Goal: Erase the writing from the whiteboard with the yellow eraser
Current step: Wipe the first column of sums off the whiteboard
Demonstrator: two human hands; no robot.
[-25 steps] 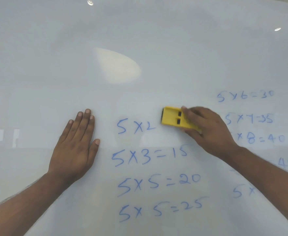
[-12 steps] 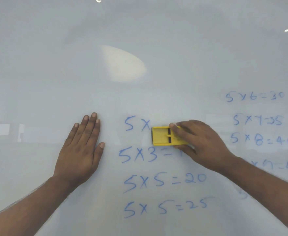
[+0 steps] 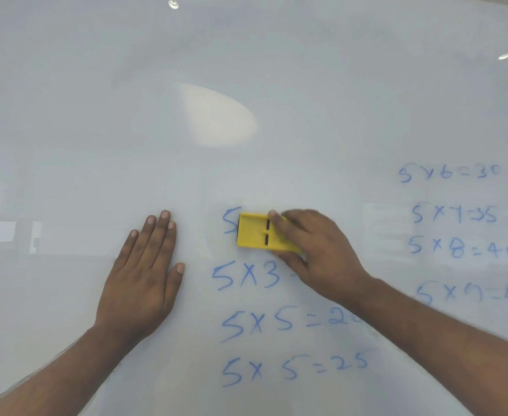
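Observation:
A white whiteboard (image 3: 246, 70) fills the view. My right hand (image 3: 315, 250) presses the yellow eraser (image 3: 252, 234) flat on the board, over the top line of blue writing, where only a "5" (image 3: 230, 223) still shows at the eraser's left edge. Below it run blue lines "5x3" (image 3: 245, 276), "5x5=2" (image 3: 285, 322) and "5x5=25" (image 3: 294, 369). A second column of blue sums (image 3: 456, 214) stands at the right. My left hand (image 3: 144, 274) lies flat on the board, fingers spread, left of the writing.
A bright oval light reflection (image 3: 216, 115) sits on the board above the hands. Small lamp glints show at the top (image 3: 173, 4) and upper right (image 3: 504, 56). My right forearm (image 3: 441, 340) covers part of the writing.
My right hand has slid the eraser leftward along the top line, wiping off "x2" and the end of the "5x3" line. The left hand has stayed flat in place.

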